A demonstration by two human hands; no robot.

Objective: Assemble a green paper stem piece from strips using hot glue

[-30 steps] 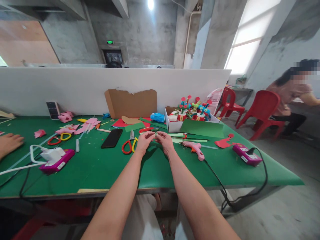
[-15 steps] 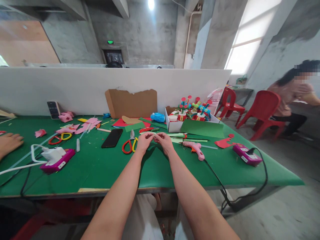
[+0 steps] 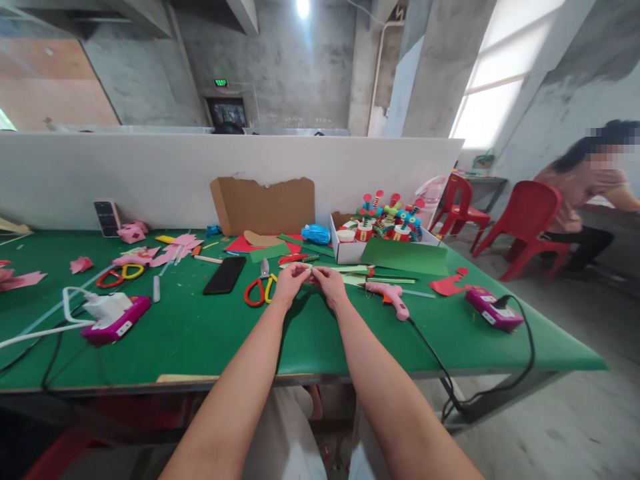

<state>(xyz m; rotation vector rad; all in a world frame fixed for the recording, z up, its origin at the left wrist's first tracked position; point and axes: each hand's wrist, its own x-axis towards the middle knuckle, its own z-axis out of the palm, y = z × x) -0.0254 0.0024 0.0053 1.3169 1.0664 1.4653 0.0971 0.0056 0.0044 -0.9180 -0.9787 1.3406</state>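
My left hand (image 3: 293, 281) and my right hand (image 3: 327, 283) meet above the green table (image 3: 200, 347), fingertips pinched together. Between them is something small and pale, too tiny to make out. Scissors (image 3: 256, 291) with red and yellow handles lie just left of my left hand. To the right of my right hand rests a pink glue gun (image 3: 393, 297), its cord running off the table edge. Behind my hands are green paper strips (image 3: 353, 269) and a red-handled tool (image 3: 295, 259).
A white box (image 3: 350, 252) holds several colourful paper figures (image 3: 367, 217). A black phone (image 3: 224, 275) lies left of the scissors. Purple power strips (image 3: 493, 313) sit at both sides. Brown cardboard (image 3: 265, 207) leans on the white divider (image 3: 150, 173). A person (image 3: 585, 180) sits far right.
The other person's hand at the far left edge has gone from view, and pink paper shows there. My fingertips have shifted slightly around the small piece.
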